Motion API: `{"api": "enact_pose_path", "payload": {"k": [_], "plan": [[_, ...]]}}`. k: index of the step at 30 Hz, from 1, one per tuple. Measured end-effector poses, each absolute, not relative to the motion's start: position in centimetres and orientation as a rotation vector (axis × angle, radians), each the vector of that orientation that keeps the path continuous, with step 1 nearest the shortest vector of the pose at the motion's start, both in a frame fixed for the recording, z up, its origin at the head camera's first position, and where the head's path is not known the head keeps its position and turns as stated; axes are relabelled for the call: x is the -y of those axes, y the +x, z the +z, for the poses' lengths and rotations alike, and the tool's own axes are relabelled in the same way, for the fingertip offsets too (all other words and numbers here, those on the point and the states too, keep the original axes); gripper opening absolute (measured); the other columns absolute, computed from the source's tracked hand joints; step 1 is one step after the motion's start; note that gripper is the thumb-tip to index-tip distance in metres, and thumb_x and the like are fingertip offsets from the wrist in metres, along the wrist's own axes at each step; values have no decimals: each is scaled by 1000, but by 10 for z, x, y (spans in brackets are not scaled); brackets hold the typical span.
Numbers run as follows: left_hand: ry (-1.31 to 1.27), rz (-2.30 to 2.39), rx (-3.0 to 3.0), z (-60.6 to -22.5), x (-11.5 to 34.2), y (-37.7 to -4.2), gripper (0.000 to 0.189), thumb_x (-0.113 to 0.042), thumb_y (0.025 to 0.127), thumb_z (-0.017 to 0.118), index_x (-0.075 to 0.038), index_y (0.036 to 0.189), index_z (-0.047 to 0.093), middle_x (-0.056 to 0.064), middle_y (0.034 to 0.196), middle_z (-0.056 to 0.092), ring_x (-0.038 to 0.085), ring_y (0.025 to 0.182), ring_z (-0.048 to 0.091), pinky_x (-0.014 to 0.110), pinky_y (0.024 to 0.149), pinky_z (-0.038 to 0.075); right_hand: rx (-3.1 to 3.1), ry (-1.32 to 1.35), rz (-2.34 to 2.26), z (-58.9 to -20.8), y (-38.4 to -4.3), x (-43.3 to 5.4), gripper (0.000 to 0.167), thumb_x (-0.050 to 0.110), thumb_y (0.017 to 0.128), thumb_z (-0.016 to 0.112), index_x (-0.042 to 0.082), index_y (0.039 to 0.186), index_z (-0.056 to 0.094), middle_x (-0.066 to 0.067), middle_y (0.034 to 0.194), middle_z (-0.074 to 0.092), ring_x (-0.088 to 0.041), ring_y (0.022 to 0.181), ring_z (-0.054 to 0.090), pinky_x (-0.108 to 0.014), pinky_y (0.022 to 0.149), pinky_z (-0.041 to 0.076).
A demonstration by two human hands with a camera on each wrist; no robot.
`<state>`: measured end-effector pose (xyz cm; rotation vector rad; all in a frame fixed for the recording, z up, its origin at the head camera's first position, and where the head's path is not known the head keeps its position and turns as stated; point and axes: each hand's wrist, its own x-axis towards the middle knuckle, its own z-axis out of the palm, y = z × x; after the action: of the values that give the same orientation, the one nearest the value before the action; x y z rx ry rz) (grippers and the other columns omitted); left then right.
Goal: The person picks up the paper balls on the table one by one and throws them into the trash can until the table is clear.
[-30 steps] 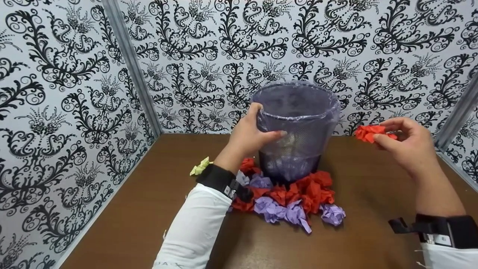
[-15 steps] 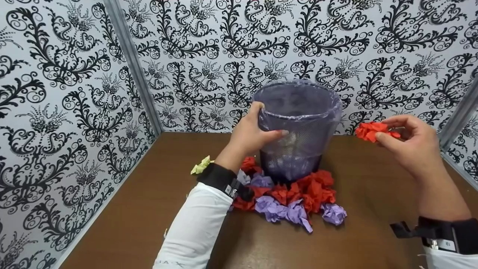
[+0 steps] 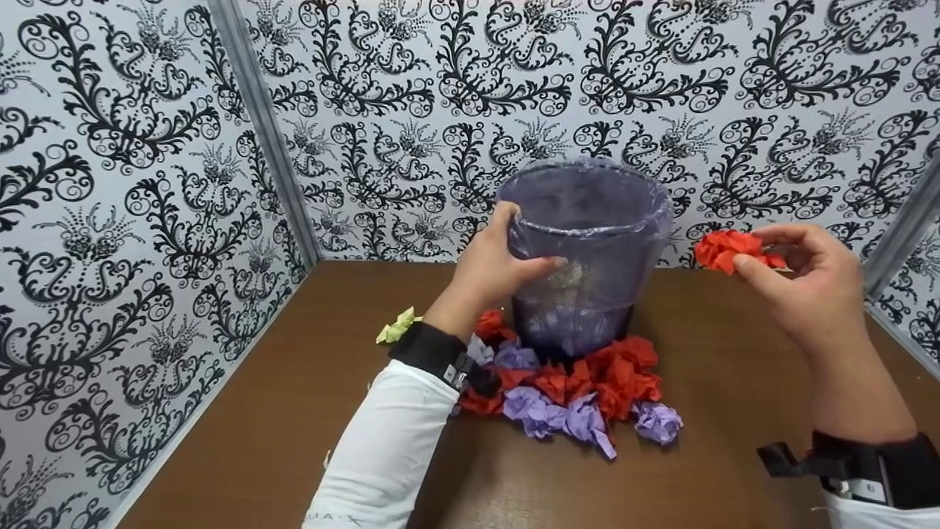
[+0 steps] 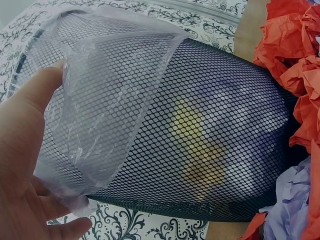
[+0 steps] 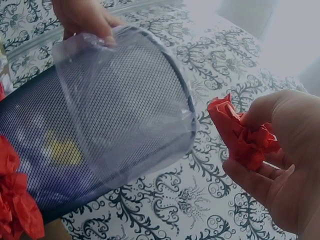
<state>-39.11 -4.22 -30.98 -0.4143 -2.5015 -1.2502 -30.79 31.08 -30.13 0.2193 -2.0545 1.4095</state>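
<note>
A dark mesh wastebasket (image 3: 576, 294) with a clear plastic liner (image 4: 105, 105) folded over its rim stands at the back of the table. My left hand (image 3: 488, 257) grips its upper left side, thumb along the outer wall. Yellow and pale crumpled paper (image 4: 192, 150) shows through the mesh. To the right of the basket, my right hand (image 3: 815, 283) pinches a red crumpled paper ball (image 3: 727, 251) above the table, about level with the basket's upper wall. In the right wrist view, that red ball sits between thumb and fingers, apart from the rim.
Red crumpled paper balls (image 3: 624, 371) and purple ones (image 3: 532, 411) lie heaped around the basket's front on the brown table (image 3: 294, 441). One yellow-green paper ball (image 3: 396, 325) lies left, by the left wrist. Patterned walls (image 3: 411, 73) stand behind and at the sides.
My right hand, with the red paper ball, has risen slightly. My left hand and the wastebasket stay where they were.
</note>
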Motion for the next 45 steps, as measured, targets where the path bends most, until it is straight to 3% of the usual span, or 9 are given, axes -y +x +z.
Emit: {"api": "enact_pose_path", "payload": {"k": [8,21,31,40,45], "plan": [[-425,-1223,2516,-311,41,-393,87,-66,60,91,-38,127,44,-8,104,66,15,95,67,40,85,61,1907,299,1532,-290,-302,-305,33,-8,84,77,-1,115,69,4,102,73,-6,83,70,-12,62,57],[-442,-1220,2503,-311,39,-394,87,-64,60,92,-35,126,44,-7,99,67,15,92,68,38,84,60,2288,305,1237,-217,-320,-289,29,19,92,76,15,118,64,11,103,69,-7,84,66,-13,63,56],[-436,-1247,2503,-311,40,-394,85,-64,59,92,-40,125,44,-7,99,68,15,93,68,40,85,60,2387,322,1116,-153,-345,-257,29,28,92,76,19,117,64,10,103,63,-10,86,61,-15,60,53],[-448,-1241,2492,-311,40,-394,81,-62,61,93,-40,122,44,-8,97,68,15,93,68,41,87,60,2474,425,923,-137,-377,-222,35,17,94,66,7,127,61,4,109,63,-13,89,65,-14,70,57],[-435,-1225,2496,-310,39,-394,82,-62,60,93,-40,122,44,-8,98,67,16,93,68,41,86,60,2535,391,905,-136,-396,-211,37,18,94,66,9,129,59,1,117,61,-14,97,63,-17,77,58]]}}
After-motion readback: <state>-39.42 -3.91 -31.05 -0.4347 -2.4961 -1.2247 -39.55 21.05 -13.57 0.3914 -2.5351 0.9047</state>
